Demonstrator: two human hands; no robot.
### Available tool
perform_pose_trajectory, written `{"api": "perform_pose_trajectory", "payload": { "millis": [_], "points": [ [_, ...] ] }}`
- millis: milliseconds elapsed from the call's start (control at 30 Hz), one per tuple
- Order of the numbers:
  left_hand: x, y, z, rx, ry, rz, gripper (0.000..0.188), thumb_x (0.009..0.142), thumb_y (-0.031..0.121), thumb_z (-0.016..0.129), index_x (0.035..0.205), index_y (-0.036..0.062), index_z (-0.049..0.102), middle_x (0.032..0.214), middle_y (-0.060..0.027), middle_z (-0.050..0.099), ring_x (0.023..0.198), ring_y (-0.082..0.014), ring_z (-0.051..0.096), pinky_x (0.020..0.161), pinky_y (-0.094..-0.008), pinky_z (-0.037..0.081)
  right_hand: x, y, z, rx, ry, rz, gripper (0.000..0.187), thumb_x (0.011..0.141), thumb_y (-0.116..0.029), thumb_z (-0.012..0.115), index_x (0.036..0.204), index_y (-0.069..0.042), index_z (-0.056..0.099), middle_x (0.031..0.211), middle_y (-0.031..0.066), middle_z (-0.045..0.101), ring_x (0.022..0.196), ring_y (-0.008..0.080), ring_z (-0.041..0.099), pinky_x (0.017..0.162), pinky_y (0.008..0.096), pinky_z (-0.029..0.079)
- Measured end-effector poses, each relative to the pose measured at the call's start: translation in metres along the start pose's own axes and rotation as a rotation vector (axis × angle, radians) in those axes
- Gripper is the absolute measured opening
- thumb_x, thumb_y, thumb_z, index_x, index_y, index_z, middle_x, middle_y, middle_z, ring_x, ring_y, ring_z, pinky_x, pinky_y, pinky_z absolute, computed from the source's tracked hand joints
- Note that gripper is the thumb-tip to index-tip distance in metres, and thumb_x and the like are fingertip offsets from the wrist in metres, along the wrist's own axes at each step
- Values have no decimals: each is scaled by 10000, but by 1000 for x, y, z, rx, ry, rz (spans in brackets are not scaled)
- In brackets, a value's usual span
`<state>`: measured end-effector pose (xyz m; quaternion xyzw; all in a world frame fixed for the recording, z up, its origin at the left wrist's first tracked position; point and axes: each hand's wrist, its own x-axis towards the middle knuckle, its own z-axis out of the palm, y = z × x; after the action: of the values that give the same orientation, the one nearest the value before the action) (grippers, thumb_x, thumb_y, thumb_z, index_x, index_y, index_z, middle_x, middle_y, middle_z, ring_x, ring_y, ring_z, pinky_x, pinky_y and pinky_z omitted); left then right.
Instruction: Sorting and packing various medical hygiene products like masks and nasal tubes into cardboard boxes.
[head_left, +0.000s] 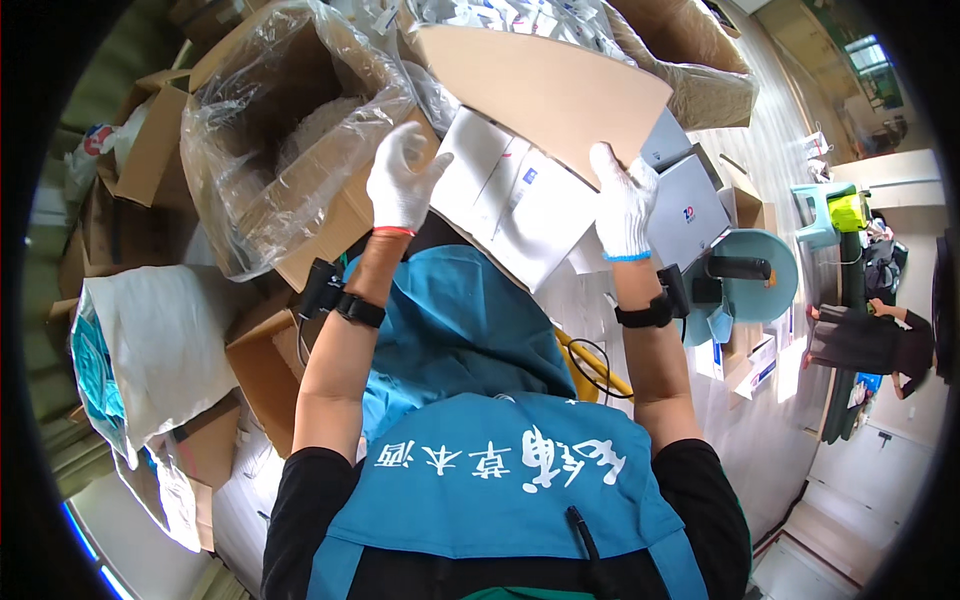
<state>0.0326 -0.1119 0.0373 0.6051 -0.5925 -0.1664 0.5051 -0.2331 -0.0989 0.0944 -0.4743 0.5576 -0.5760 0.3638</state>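
Observation:
Both my hands wear white knit gloves. My left hand (403, 182) is raised beside the left end of a white printed sheet or box panel (510, 185), fingers curved and apart, with nothing between them. On the right, my right hand (627, 205) pinches the lower right edge of a tan cardboard piece (550, 95), its thumb lying on the face. The other fingers are partly hidden. This cardboard leans over the white panel and over a heap of small clear-and-white packets (520, 15) at the far side.
A plastic-lined carton (300, 150) stands at left, another carton (690, 50) at far right. Grey boxes (690, 205) and a round blue-green stool (765, 270) holding a black object are to my right. A white sack (160, 350) sits at left. Another person (860, 335) stands at far right.

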Motion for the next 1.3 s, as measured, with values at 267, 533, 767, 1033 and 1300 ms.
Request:
{"api": "perform_pose_trajectory", "payload": {
  "millis": [267, 533, 767, 1033, 1300],
  "points": [
    [60, 6, -71, -687, -396, -102, 607, 872, 172, 738, 1360, -47, 452, 1257, -128, 598, 1150, -184, 570, 973, -303, 458, -30, -91, 16, 237, -95, 165, 242, 897, -164, 676, 1053, 20, 663, 908, 48, 673, 783, 109, 613, 716, 259, 492],
    [34, 80, -121, -470, -359, -29, 319, 935, 213, 669, 1125, -42, 631, 1023, -41, 687, 906, -80, 575, 861, -254, 474, -44, -104, 6, 653, -75, 393, 255, 920, -188, 672, 1072, 17, 670, 955, 60, 679, 815, 156, 656, 733, 279, 532],
    [0, 44, -120, -231, -290, -197, 497, 868, 82, 685, 1325, -18, 520, 1272, -123, 592, 1192, -177, 543, 992, -301, 443, -45, -51, 6, -234, -68, -244, 314, 823, -111, 709, 1098, 35, 672, 971, 104, 714, 805, 225, 685, 758, 317, 532],
    [-2, 82, -117, 433, -744, 364, 276, 871, 237, 652, 1098, 82, 676, 1006, -151, 676, 1039, -327, 611, 879, -403, 498, -24, -63, -4, -899, -497, -851, 282, 904, -295, 566, 909, -54, 713, 902, 132, 702, 744, 330, 669, 709, 405, 535],
    [-9, 91, -76, 533, -947, 507, 150, 877, 198, 568, 872, 88, 670, 825, -93, 650, 785, -304, 646, 664, -397, 519, -56, -49, 49, -948, -848, -744, 115, 795, -152, 607, 871, -77, 651, 759, 116, 665, 713, 287, 682, 581, 414, 524]
  ]
}}
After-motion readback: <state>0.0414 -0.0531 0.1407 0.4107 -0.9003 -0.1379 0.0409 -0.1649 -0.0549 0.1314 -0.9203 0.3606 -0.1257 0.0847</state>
